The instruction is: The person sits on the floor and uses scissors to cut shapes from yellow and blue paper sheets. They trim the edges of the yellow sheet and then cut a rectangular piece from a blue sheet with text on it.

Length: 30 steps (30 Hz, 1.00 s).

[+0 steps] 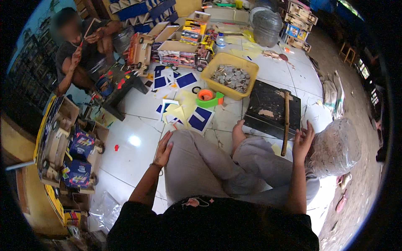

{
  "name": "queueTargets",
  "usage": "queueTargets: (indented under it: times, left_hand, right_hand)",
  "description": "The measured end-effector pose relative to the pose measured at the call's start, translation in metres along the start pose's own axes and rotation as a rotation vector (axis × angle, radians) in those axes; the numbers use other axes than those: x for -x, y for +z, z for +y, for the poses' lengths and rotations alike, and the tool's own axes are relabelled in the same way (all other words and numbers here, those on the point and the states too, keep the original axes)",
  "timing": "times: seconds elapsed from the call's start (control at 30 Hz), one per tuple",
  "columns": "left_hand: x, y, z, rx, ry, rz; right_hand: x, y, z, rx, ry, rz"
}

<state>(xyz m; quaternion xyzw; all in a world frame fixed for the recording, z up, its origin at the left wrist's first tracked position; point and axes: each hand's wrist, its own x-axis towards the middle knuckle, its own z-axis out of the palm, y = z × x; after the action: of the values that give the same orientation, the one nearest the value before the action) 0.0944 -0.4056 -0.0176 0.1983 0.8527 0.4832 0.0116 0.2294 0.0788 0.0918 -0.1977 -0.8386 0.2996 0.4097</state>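
Note:
My left hand (163,149) lies flat against the side of my bent left knee, its fingers stretched out and holding nothing. My right hand (303,143) is raised over my right leg with fingers apart and empty. Just left of it, a wooden stick (286,121) lies across a black flat-topped block (265,99) with worn, peeling patches. The stick's lower end juts past the block's near edge. Beside my right forearm stands a bulky bundle wrapped in clear plastic (336,147).
A yellow tub (251,67) holds many small greyish pieces. A green tape dispenser (215,102) sits near blue and yellow paper scraps (201,118). Toy trucks (178,53) stand beyond; others (77,159) line the left. A co-worker (90,46) sits behind a low dark bench (119,90).

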Motion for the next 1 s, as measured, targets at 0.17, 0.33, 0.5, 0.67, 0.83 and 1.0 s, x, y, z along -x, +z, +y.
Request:
queueTargets:
  times: [0.17,0.33,0.5,0.67,0.83,1.0]
  left_hand:
    - [0.003,0.001,-0.007,0.147,-0.053,0.031]
    - [0.038,0.010,-0.019,0.388,-0.204,0.105]
    - [0.103,0.008,-0.047,0.272,-0.160,0.041]
    - [0.207,-0.009,-0.063,-0.547,-0.133,-0.095]
    - [0.268,-0.017,-0.064,-0.755,-0.119,-0.121]
    - [0.271,-0.018,-0.063,-0.727,-0.140,-0.093]
  right_hand:
    - [0.028,0.001,-0.016,0.193,-0.190,-0.053]
    - [0.075,0.001,-0.023,0.254,-0.451,-0.341]
    - [0.113,0.032,-0.018,0.454,-0.795,-0.676]
    - [0.106,0.052,-0.021,0.746,-0.275,-0.863]
    - [0.087,0.091,-0.048,0.941,-0.262,-0.874]
    - [0.088,0.127,-0.075,0.830,0.044,-1.082]
